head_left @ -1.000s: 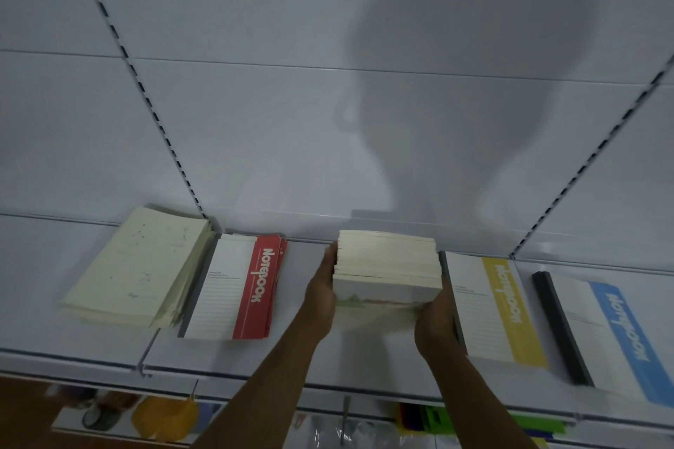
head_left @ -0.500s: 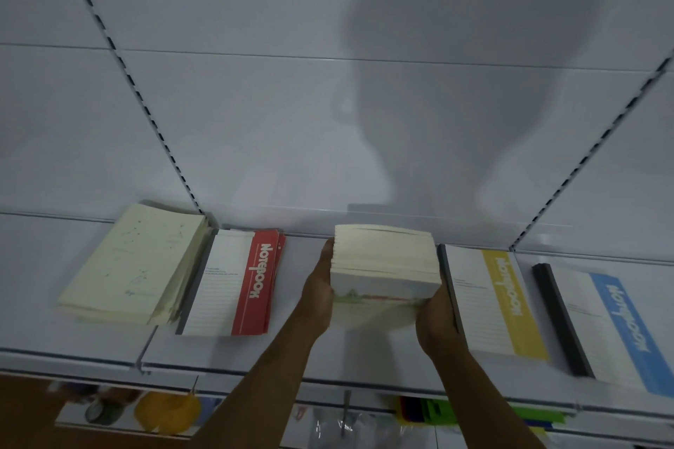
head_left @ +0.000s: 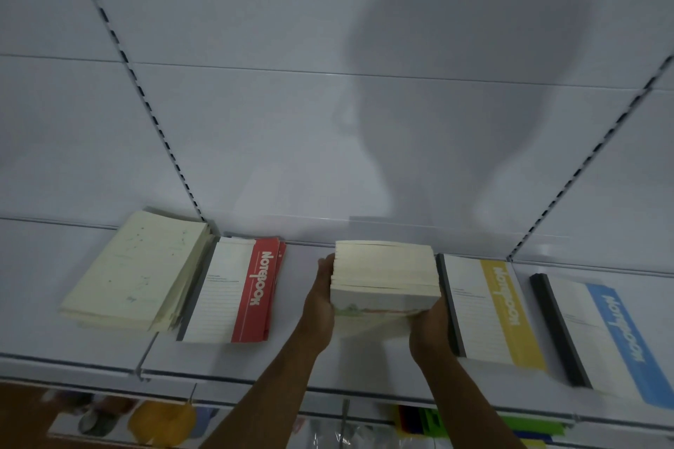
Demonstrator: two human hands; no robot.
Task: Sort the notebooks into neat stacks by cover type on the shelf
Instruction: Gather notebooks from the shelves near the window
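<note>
While pinned between both hands, sits mid-shelf [head_left: 226, 364], between red and yellow neighbours: the cream stack [head_left: 384, 272] of notebooks, thick, page edges up, a landscape cover just showing at its near face. Runs long axis front to back, same as every pile along the row. Further left, near the shelf's left end, a loose cream pile [head_left: 135, 270], fanned and untidy at its right edge. Just beside that, touching or nearly so, the red-banded notebooks [head_left: 237, 290]. Right of the held stack, close alongside, the yellow-banded notebooks [head_left: 488, 310]; then, towards the right end, the blue-banded notebooks [head_left: 605, 335] with a dark spine.

Now the grip. Left hand [head_left: 321, 297] flat against the stack's left flank, fingers reaching toward the back edge. Right hand [head_left: 428, 328] cupped round the near right corner, low, fingers mostly hidden beneath. Clamped from both sides, then, not one hand nearer than the other. Looks like squaring-up or setting down; hard to say whether the base rests fully on the shelf.
</note>
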